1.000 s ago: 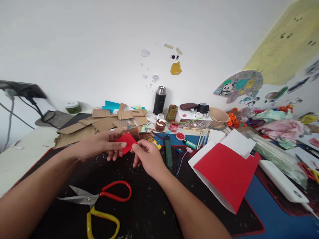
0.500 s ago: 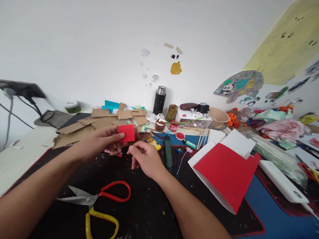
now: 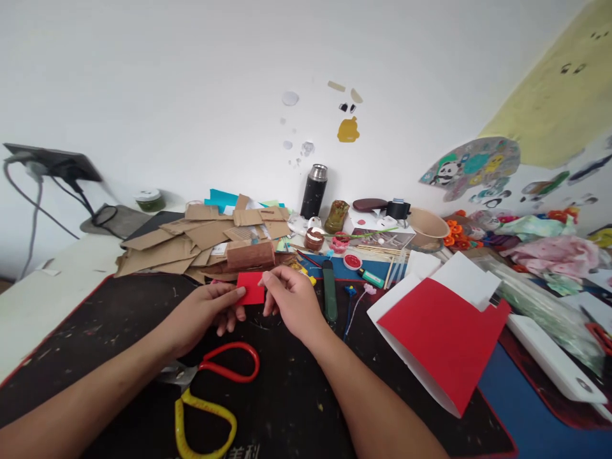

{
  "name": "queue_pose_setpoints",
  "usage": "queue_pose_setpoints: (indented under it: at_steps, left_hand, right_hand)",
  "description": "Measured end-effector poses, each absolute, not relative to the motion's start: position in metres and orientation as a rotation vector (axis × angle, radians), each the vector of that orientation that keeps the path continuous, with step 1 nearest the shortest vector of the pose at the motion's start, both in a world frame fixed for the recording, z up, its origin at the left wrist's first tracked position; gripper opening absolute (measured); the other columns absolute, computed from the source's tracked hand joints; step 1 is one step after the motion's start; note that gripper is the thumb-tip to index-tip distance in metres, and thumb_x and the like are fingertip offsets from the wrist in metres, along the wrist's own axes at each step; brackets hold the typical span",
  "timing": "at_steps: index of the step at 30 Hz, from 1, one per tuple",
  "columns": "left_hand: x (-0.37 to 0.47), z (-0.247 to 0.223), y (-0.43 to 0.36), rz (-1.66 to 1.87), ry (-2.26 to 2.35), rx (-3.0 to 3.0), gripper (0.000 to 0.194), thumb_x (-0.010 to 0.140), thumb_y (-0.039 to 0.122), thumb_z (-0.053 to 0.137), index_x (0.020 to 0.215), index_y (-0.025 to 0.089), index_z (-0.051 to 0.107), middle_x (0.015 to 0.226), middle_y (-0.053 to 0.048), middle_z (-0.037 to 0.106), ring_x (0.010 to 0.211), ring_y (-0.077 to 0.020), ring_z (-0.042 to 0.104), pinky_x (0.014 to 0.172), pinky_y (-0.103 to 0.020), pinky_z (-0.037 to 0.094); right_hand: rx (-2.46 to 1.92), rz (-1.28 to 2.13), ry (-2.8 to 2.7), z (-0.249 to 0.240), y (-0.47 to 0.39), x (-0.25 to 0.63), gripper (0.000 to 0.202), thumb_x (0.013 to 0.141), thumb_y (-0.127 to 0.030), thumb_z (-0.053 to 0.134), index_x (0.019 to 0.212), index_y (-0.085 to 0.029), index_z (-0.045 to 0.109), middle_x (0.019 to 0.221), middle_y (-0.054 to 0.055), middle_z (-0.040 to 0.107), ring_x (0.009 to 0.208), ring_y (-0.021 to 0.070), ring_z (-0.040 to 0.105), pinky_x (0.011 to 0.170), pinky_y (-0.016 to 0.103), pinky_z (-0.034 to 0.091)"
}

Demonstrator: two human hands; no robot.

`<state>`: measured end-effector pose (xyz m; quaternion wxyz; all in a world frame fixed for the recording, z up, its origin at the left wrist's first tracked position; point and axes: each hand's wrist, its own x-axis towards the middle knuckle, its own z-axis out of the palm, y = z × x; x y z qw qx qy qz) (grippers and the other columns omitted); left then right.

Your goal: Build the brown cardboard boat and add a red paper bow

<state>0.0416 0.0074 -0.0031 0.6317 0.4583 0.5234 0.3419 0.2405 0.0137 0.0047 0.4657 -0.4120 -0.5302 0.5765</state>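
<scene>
A small red paper square (image 3: 251,288) is held up between my two hands above the black mat. My left hand (image 3: 210,311) pinches its left edge between thumb and fingers. At its right edge, the thumb and fingertips of my right hand (image 3: 291,299) close on the paper. Below my left hand lie scissors (image 3: 229,376) with one red and one yellow handle; my wrist hides most of the blades. Just behind the square is a reddish-brown block (image 3: 251,255). To the right of my right hand rests a green utility knife (image 3: 329,293).
Cut cardboard pieces (image 3: 162,245) pile up at back left. A large red paper sheet (image 3: 444,338) curls at the right, near a white power bank (image 3: 554,360). A black thermos (image 3: 313,194) stands by the wall, beside a jar (image 3: 336,217) and a beige bowl (image 3: 425,223).
My left hand has brought the red square down, nearer me. My right hand has met its right edge. The brown block behind is now uncovered, and the view has shifted slightly left.
</scene>
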Motion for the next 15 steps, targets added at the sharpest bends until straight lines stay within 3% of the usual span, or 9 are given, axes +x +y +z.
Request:
queue_pose_setpoints:
  at_steps: [15]
  left_hand:
    - [0.0514, -0.0094, 0.0102, 0.907, 1.127, 0.923, 0.058, 0.064, 0.069, 0.099, 0.068, 0.016, 0.074, 0.068, -0.007, 0.075, 0.051, -0.0116, 0.057, 0.046, -0.022, 0.046]
  right_hand:
    - [-1.057, 1.35, -1.18, 0.0113, 0.0165, 0.2453, 0.041, 0.095, -0.062, 0.074, 0.084, -0.023, 0.069, 0.051, -0.005, 0.06, 0.044, 0.0131, 0.058, 0.049, 0.024, 0.043]
